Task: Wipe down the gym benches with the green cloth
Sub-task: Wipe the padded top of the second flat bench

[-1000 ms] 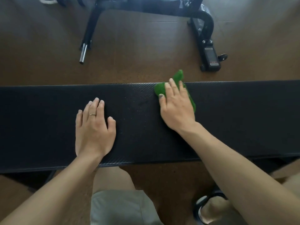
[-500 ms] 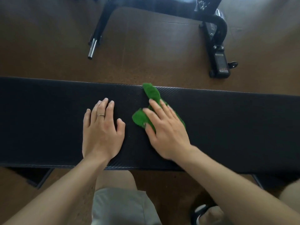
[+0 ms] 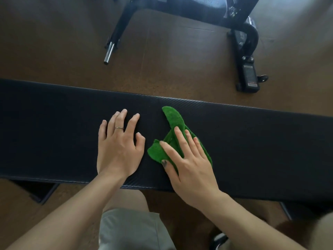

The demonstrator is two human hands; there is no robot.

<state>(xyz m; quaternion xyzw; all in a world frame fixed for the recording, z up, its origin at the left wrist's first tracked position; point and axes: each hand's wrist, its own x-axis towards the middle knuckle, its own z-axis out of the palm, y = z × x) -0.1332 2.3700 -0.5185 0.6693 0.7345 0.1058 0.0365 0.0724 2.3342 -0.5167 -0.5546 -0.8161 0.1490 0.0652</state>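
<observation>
Bench, straight fingers on green cloth

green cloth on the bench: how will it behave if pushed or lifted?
Likely floppy: the green cloth lies folded and bunched under the right hand, so it would drape if lifted. Probably light. Its nap may drag on the textured bench, so it likely bunches rather than slides flat.

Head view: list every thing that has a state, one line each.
green cloth: crumpled, flat on the bench, under the right hand.
bench: level, both hands on its pad.
right hand: fingers straight, pressing the cloth.
left hand: fingers spread, resting on the bare pad.
ring: on a left-hand finger.
</observation>
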